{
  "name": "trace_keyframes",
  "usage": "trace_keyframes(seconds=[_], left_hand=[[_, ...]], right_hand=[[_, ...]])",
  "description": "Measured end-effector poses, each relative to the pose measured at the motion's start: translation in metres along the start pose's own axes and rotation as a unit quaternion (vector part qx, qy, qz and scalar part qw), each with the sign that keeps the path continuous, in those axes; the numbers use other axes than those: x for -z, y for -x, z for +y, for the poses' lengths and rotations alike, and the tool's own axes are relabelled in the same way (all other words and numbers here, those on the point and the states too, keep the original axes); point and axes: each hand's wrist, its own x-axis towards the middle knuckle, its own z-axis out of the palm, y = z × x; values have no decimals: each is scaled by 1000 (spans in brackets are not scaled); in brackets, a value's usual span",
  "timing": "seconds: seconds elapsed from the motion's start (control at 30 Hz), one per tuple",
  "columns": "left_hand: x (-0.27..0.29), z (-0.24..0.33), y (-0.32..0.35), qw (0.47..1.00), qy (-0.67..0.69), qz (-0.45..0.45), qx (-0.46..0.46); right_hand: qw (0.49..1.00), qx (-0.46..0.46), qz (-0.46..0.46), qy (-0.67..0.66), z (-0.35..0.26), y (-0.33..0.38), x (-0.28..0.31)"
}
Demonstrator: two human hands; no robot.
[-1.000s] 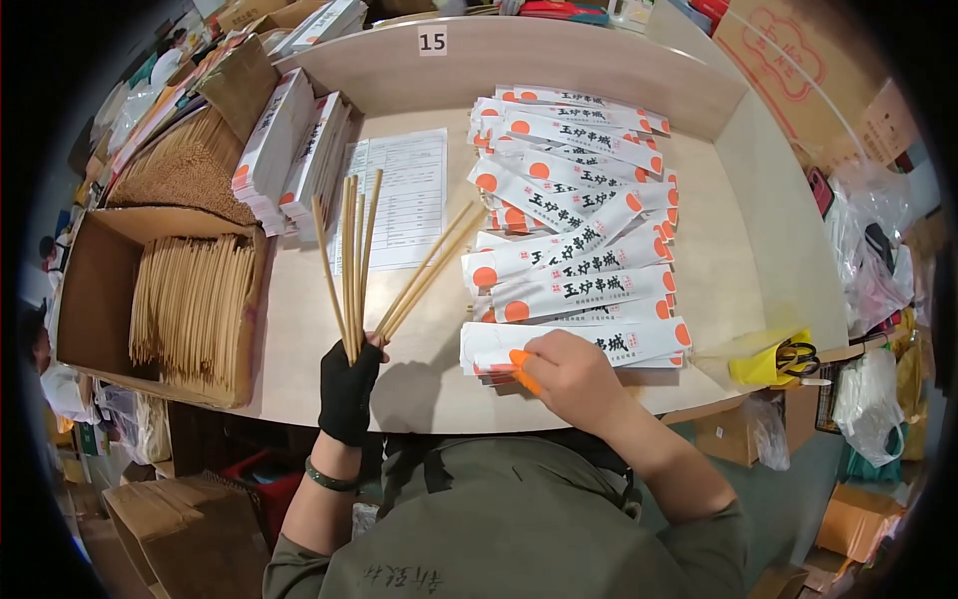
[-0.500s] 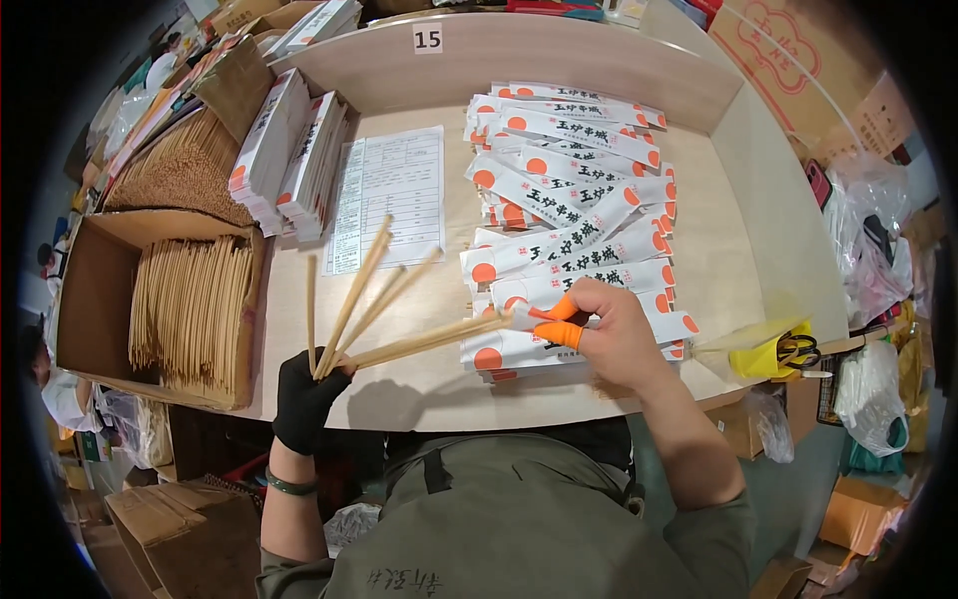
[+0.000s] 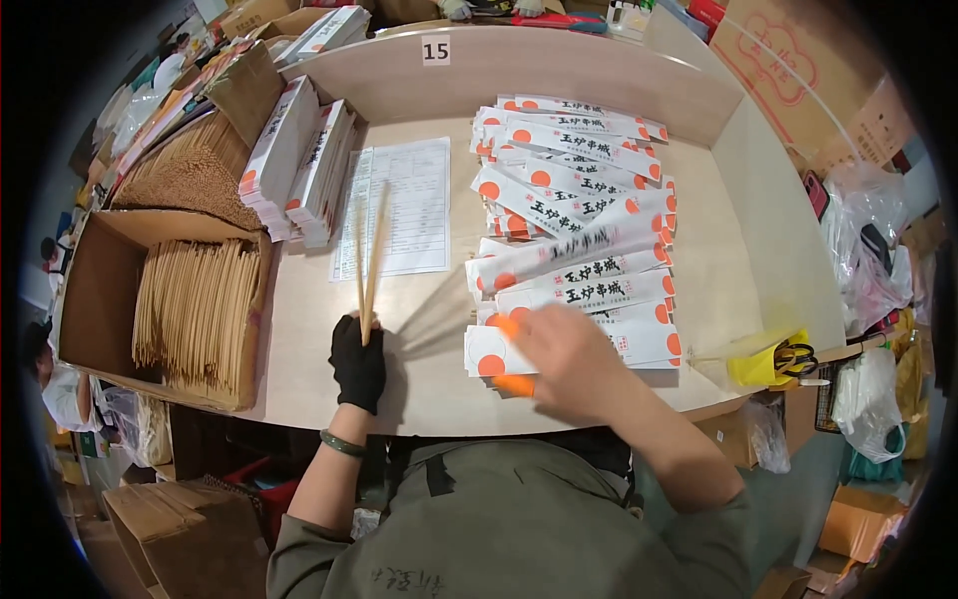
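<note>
My left hand (image 3: 357, 371), in a black fingerless-looking glove, is closed around a few wooden chopsticks (image 3: 375, 262) that point up and away over the table. My right hand (image 3: 569, 361), with orange covers on two fingertips, is over the near end of a pile of white paper chopstick sleeves (image 3: 639, 344). Its covered fingertips are spread apart and blurred by motion, with nothing visible between them. The sleeves carry orange dots and dark lettering, and overlap in a long stack toward the back.
A cardboard box of chopsticks (image 3: 195, 314) stands at the left, with another bundle of sticks (image 3: 185, 165) behind it. Nearby are stacks of flat sleeves (image 3: 279, 150) and a printed sheet (image 3: 414, 210). Scissors (image 3: 793, 356) sit in a yellow holder at the right edge.
The chopsticks that stretched between both hands have left my right hand, which has moved left and down onto the pile. My left hand has moved right, holding fewer visible chopsticks.
</note>
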Motion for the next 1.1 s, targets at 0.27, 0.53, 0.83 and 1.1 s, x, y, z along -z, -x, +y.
trace_keyframes(seconds=[0.27, 0.53, 0.83, 1.1], left_hand=[[36, 42, 1, 976, 155, -88, 122], [46, 63, 16, 916, 320, -104, 218], [77, 57, 20, 968, 171, -152, 105], [99, 54, 9, 954, 144, -254, 66]], right_hand=[[998, 35, 40, 43, 5, 39, -35], [990, -85, 89, -67, 7, 30, -29], [850, -370, 83, -366, 18, 4, 16], [866, -354, 43, -350, 19, 8, 21]])
